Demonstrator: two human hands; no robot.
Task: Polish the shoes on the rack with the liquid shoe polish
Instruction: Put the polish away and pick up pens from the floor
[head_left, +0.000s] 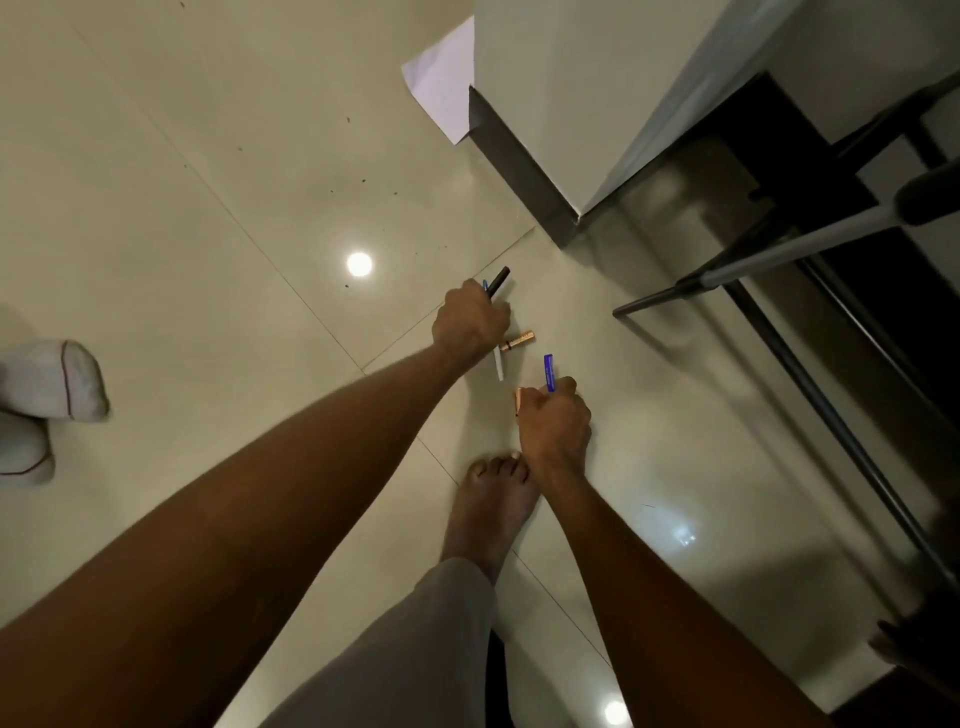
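Both my arms reach down to the glossy tiled floor. My left hand (470, 325) grips a black pen-like stick (498, 281) whose tip pokes out above the knuckles; a blue tip shows beside it and a white stick (498, 366) shows under the wrist. My right hand (555, 426) grips a blue stick (549, 372) and a copper-coloured tube end (519, 399) shows at its left edge. A second copper tube (518, 340) lies on the floor between the hands. No shoe polish bottle is in view.
White shoes (49, 384) sit at the far left edge. My bare foot (491, 506) stands just below the right hand. A wall corner with dark skirting (519, 171), a white paper sheet (441, 83), and a black metal rack frame (810, 364) fill the right.
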